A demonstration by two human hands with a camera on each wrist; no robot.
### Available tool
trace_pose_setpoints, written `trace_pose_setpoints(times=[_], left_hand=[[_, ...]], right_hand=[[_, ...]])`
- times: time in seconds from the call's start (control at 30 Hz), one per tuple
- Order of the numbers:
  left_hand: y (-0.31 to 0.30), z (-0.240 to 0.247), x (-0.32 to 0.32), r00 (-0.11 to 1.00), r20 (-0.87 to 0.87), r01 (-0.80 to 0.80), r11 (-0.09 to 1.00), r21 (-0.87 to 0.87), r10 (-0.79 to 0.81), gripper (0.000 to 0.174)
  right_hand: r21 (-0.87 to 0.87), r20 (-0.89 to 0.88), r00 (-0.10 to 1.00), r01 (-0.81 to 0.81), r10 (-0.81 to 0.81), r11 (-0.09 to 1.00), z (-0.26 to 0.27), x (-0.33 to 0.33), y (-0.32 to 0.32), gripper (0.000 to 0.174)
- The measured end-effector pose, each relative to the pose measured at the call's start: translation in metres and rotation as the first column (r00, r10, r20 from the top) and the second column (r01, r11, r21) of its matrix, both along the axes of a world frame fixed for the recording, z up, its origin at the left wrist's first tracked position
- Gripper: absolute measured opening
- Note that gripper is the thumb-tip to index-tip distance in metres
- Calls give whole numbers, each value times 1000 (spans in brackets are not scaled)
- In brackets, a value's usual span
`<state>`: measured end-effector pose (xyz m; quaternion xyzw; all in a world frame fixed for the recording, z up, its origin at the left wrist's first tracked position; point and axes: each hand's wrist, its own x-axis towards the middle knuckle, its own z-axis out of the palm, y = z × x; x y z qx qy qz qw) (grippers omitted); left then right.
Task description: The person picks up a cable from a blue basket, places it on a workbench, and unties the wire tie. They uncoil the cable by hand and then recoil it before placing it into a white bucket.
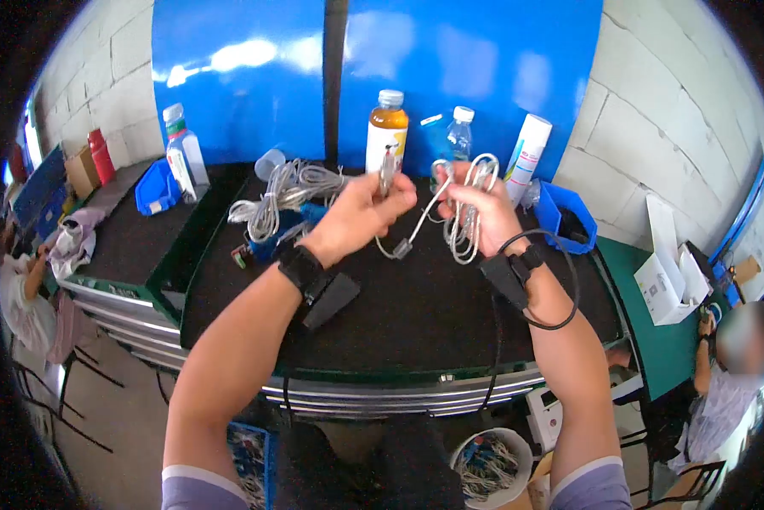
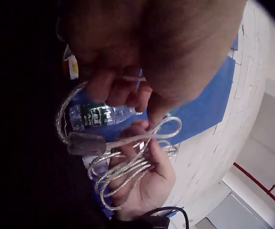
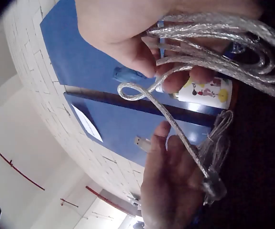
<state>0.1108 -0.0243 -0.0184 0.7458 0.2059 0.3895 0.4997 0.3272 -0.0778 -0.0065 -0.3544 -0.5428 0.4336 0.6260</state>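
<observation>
A silvery braided USB cable (image 1: 463,223) runs between both hands above the dark bench mat. My left hand (image 1: 361,212) pinches its end, and the metal USB plug (image 3: 142,142) sticks out past the thumb and fingers. From there the cable dips to a grey ferrite block (image 2: 86,144), which hangs free between the hands. In my right hand (image 1: 494,212) the rest of the cable is gathered in loose loops, gripped between thumb and fingers. One small loop stands out past the fingers in the right wrist view. Behind the left hand lies a pile of bundled cables (image 1: 267,200).
Along the blue back panel stand a bottle of amber drink (image 1: 388,140), a clear water bottle (image 1: 459,136) and a white spray can (image 1: 528,149). Blue bins (image 1: 566,217) sit at both sides. Below the bench is a white bucket (image 1: 526,459) of cables. People sit at either side.
</observation>
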Motion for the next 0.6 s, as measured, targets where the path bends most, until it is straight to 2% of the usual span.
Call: trace_pose_setpoints(times=[0.03,0.1,0.2,0.27,0.3,0.33,0.37,0.4,0.47,0.53,0.6], left_hand=[[-5,1,1,998,-21,61,998,1,-61,23],[-11,4,2,979,-99,179,984,12,-177,25],[-14,7,3,957,-194,223,975,12,-217,25],[-11,3,2,954,-236,193,981,5,-186,21],[-2,-4,2,965,-157,212,977,11,-208,20],[1,-4,2,971,-79,230,973,20,-228,21],[0,-5,4,986,-27,166,986,1,-166,24],[0,-5,4,986,-32,163,987,3,-162,24],[3,-6,3,978,72,200,979,-47,-196,23],[5,-7,4,982,55,186,982,-38,-183,23],[6,-10,5,996,-10,87,995,56,-86,24]], right_hand=[[14,-25,1000,4,-4,1000,-2,-4,1,26],[40,44,997,-73,71,997,-6,-1,2,28],[43,23,995,-102,101,994,-11,-4,2,29],[34,-32,999,-38,39,999,-8,-7,0,26],[9,-58,997,-58,59,998,-3,-4,-1,27],[30,-77,997,-1,3,1000,-3,-2,0,24],[33,-100,995,27,-23,999,-1,1,2,21],[34,-122,991,54,-49,998,1,4,3,19],[43,-154,987,44,-37,998,3,6,3,17],[30,-178,981,78,-72,996,2,7,3,19],[37,-158,987,46,-40,998,0,9,6,20]])
